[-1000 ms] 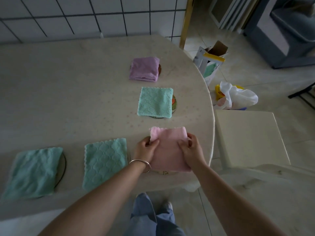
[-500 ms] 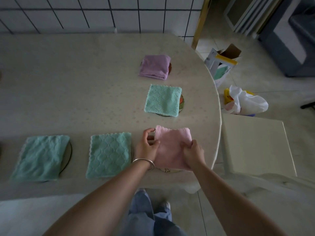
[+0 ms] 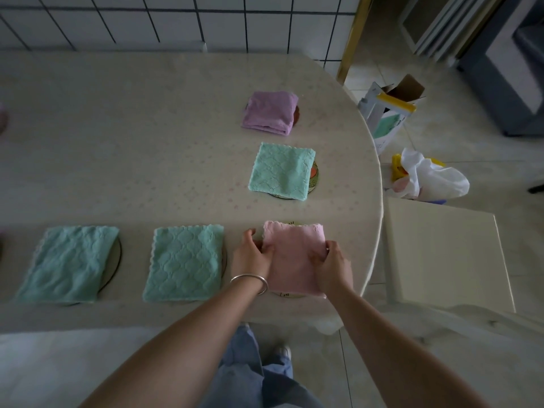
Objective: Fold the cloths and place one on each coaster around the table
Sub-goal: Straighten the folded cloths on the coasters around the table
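- Hands are both on the pink cloth (image 3: 294,257), which lies folded near the front right edge of the table (image 3: 147,128); the left hand (image 3: 252,256) holds its left edge with curled fingers, thumb raised a little above the table; the right hand (image 3: 334,265) grips its right edge, fingers bent over the fabric
- Under the pink cloth a coaster (image 3: 287,295) shows only as a thin pale rim at the near side and a small part at the far side; the cloth covers almost all of it
- A silver bangle (image 3: 250,280) sits on the left wrist
- To the left of the hands, a teal cloth (image 3: 185,263) with a wavy pattern lies flat and folded, just beside the left hand but not touching it; further left a second teal cloth (image 3: 70,262) lies on a dark round coaster (image 3: 113,265), whose edge shows on its right side
- Behind the pink cloth, a third teal cloth (image 3: 281,170) rests on a patterned coaster (image 3: 312,179) — only the right rim is seen; further back a purple cloth (image 3: 269,112) is folded thicker, on a brown coaster (image 3: 295,114)
- On the floor to the right of the table — an open cardboard box (image 3: 388,113), a white plastic bag (image 3: 429,178), and a pale chair seat (image 3: 447,254) close to the table edge
- A white tiled wall (image 3: 147,19) stands behind the table
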